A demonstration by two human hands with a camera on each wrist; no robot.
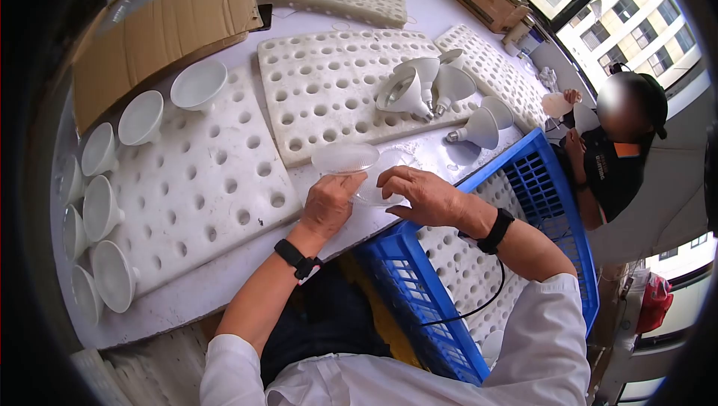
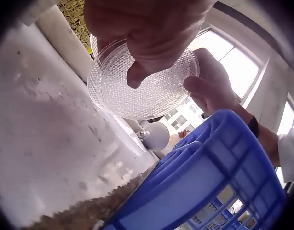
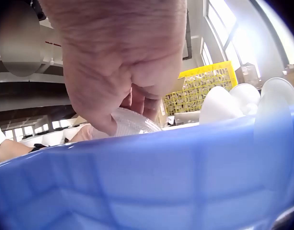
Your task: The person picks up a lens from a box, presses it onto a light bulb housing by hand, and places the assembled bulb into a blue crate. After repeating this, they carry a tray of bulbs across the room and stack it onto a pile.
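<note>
My left hand [image 1: 327,205] holds a clear round lens cover [image 1: 344,158] above the table's front edge. A second clear lens cover [image 1: 368,192] overlaps it on the right, gripped at its edge by my right hand [image 1: 425,197]. Up close in the left wrist view, the lens covers [image 2: 147,98] show a fine dimpled texture and overlapping rims, with my left thumb [image 2: 135,75] across the face. My right fingers pinch the far edge there. In the right wrist view, my right hand [image 3: 118,57] is curled over a ribbed lens cover [image 3: 130,122].
White lamp housings [image 1: 404,92] cluster on a perforated foam board [image 1: 314,69]; more line the left board [image 1: 194,189]. A blue crate [image 1: 419,256] stands right of my lap. A cardboard box [image 1: 164,47] sits at back left. Another person [image 1: 617,159] works at right.
</note>
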